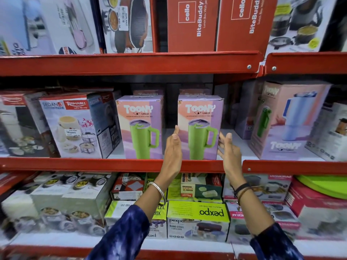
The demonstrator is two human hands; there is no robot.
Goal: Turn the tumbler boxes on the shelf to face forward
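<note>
While three tumbler boxes (201,126) stand on one red shelf (112,164), left hand (173,147) and right hand (228,149) flank the centre box, spread wide.

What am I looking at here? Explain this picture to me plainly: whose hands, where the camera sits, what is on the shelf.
There is no machine: one camera worn on a person's head looks forward and down at a shop shelf. The left hand and right hand are bare and open, flanking a Toony tumbler box that faces forward; the right fingers touch or nearly touch its side, nothing is lifted. A second green-tumbler box stands left of it, also facing forward. Further right, a pink tumbler box sits angled. Lunch box cartons fill the other shelves.
</note>
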